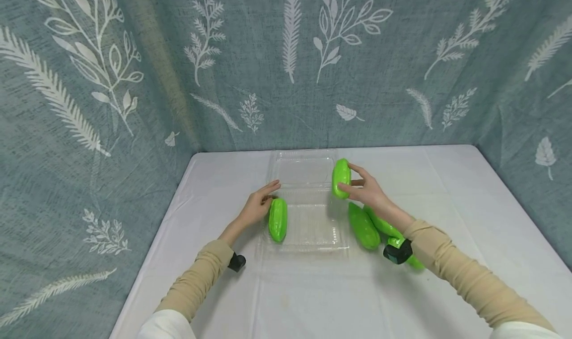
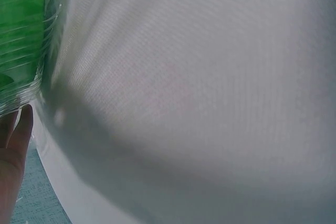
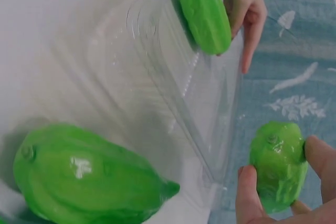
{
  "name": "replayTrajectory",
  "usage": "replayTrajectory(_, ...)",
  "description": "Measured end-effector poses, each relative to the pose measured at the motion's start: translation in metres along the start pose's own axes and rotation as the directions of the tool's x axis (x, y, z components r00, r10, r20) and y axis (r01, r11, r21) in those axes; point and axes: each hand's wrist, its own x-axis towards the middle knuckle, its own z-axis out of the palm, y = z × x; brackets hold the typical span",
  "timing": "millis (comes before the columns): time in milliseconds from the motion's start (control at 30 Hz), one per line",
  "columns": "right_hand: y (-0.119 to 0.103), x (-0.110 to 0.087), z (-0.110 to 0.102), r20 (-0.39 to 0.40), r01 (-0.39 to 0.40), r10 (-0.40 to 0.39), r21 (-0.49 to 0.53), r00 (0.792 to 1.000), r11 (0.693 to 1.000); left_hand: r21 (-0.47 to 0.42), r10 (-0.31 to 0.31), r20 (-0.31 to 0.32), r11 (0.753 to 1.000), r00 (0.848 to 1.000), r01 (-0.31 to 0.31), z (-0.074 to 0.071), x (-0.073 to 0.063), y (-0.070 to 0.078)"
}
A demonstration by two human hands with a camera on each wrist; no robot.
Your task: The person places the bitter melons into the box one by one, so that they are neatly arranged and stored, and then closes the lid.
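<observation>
A clear plastic clamshell box (image 1: 308, 244) lies with its lid (image 1: 304, 168) folded back, and one green gourd-shaped fruit (image 1: 278, 220) sits along the left side of its base. My left hand (image 1: 259, 203) is at the box's left wall, beside that fruit's far end, with its fingers stretched out. In the left wrist view, fingertips (image 2: 26, 116) meet the ribbed outer wall. My right hand (image 1: 367, 190) pinches a second green fruit (image 1: 341, 178) between thumb and fingers, raised over the box's far right part. The right wrist view shows this held fruit (image 3: 278, 166) nearly end-on.
Several more green fruits (image 1: 364, 226) lie on the white-covered table (image 1: 313, 294) right of the box, partly under my right forearm. A patterned blue-green curtain (image 1: 268, 81) hangs behind the table and along both sides. Black cameras (image 1: 397, 252) sit on my wrists.
</observation>
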Motion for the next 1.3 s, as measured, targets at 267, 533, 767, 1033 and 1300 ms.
replayTrajectory(267, 0.002, 0.0, 0.013, 0.039, 0.011, -0.011, -0.006, 0.999, 1.0, 0.006, 0.001, 0.001, 1.0, 1.0, -0.001, -0.002, -0.001, 0.002)
replayTrajectory(533, 0.003, -0.003, 0.026, 0.061, 0.014, -0.014, -0.001, 0.998, 1.0, 0.013, 0.002, -0.001, 1.0, 1.0, -0.002, -0.001, -0.002, 0.002)
replayTrajectory(767, 0.004, -0.006, 0.033, 0.087, 0.008, -0.009, 0.006, 0.996, 1.0, 0.011, -0.001, -0.001, 1.0, 1.0, 0.001, -0.001, -0.001, 0.002)
replayTrajectory(1033, 0.007, -0.005, 0.041, 0.11, 0.003, -0.004, 0.003, 0.994, 1.0, 0.029, 0.004, 0.001, 1.0, 1.0, -0.004, -0.001, -0.001, 0.003)
replayTrajectory(1300, 0.007, -0.004, 0.047, 0.156, -0.015, 0.014, 0.005, 0.988, 1.0, 0.014, 0.01, -0.004, 1.0, 1.0, -0.01, -0.001, -0.003, 0.003)
